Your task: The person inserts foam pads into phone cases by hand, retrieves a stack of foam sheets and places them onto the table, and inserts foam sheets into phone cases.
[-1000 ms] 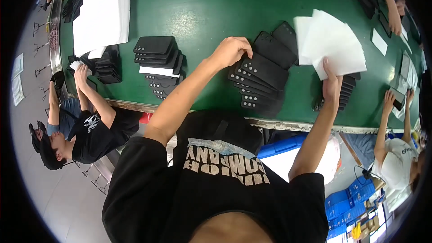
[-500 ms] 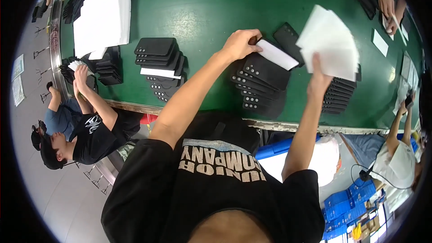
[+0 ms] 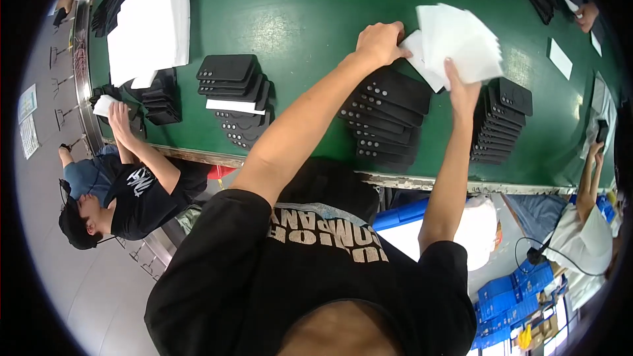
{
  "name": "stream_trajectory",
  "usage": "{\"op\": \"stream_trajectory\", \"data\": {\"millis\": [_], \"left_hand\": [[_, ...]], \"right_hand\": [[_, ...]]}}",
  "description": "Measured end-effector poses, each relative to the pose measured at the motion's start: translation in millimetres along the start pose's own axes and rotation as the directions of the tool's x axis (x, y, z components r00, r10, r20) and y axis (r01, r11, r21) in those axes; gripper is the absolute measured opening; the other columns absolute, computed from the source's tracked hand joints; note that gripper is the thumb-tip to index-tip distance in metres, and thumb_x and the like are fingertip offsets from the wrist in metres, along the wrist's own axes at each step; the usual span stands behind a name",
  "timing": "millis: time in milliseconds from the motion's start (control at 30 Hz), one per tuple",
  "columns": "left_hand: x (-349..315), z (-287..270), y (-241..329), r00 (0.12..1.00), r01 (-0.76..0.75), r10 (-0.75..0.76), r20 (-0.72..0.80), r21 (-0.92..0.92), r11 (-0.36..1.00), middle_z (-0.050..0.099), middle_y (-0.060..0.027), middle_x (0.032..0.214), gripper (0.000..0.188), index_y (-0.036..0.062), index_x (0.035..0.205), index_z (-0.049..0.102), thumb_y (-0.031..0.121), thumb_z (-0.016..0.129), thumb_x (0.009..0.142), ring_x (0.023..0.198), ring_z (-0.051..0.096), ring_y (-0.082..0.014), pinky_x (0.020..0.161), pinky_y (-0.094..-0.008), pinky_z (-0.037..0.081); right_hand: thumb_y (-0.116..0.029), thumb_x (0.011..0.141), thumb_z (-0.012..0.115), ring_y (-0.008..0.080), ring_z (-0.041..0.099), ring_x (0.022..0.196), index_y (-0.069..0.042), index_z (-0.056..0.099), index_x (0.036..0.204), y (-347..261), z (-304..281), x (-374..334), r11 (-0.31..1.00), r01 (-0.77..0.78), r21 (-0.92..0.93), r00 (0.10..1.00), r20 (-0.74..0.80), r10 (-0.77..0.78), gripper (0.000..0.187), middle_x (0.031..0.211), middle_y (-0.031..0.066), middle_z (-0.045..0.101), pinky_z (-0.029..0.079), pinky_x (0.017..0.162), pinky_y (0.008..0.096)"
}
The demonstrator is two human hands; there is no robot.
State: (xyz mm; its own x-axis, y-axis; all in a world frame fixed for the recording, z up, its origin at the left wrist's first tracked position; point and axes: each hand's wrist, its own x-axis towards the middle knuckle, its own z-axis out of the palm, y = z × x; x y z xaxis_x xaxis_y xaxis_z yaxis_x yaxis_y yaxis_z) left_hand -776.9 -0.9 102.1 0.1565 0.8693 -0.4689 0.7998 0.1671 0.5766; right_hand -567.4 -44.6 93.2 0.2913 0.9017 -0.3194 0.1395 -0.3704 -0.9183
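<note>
Out in front, my left hand (image 3: 382, 45) is closed, thumb and fingers pinching the near edge of a white sheet (image 3: 415, 58). That sheet is partly behind a fanned bundle of white sheets (image 3: 465, 39), which my right hand (image 3: 463, 89) grips at its lower edge with the thumb on top. Just below them lies a fanned stack of flat black cases (image 3: 389, 118), each with a row of silver dots. To its right leans another black stack (image 3: 491, 135). A third stack (image 3: 231, 69) sits left of my left forearm, a white sheet (image 3: 234, 106) sticking out of it.
The green table (image 3: 290, 0) spreads out ahead, a pile of large white sheets (image 3: 148, 29) on its left. One loose white card (image 3: 560, 58) lies at the right. Co-workers handle pieces at both ends. Blue boxes (image 3: 504, 303) stand on the floor at lower right.
My left hand has moved right and farther out, from the middle stack to the sheet by the bundle. My right hand has brought the bundle left. The white strip at the stack's top no longer shows there.
</note>
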Motion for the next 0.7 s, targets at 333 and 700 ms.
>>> {"op": "stream_trajectory", "data": {"millis": [333,700], "left_hand": [[-165.9,-15.6,-43.6,0.865,-0.246,0.149,-0.479,-0.147,0.958,0.064,-0.0039,0.09,0.022,0.0071,0.096,0.069,-0.004,0.058,0.08,0.066,0.058,-0.0198,0.064,-0.0298,0.048],[-305.2,-62.2,-203.0,0.672,0.15,0.186,-0.717,0.378,0.914,0.049,-0.0108,0.132,0.058,0.0142,0.124,0.057,0.045,0.071,0.077,0.113,0.05,-0.0309,0.104,-0.0458,0.036]], "right_hand": [[-0.012,0.092,0.062,0.0209,0.064,0.101,0.008,0.051,0.124,-26.5,-47.5,-67.1,0.87,0.036,0.492,0.996,-0.084,0.006,0.04,0.113,0.0155,0.063,0.052,0.086,0.0264],[-0.014,0.086,0.07,0.0265,0.059,0.107,0.009,0.043,0.132,-42.3,161.1,-180.6,0.976,-0.16,0.15,0.886,0.458,0.075,0.058,0.124,0.0201,0.056,0.046,0.093,0.0325]]}}
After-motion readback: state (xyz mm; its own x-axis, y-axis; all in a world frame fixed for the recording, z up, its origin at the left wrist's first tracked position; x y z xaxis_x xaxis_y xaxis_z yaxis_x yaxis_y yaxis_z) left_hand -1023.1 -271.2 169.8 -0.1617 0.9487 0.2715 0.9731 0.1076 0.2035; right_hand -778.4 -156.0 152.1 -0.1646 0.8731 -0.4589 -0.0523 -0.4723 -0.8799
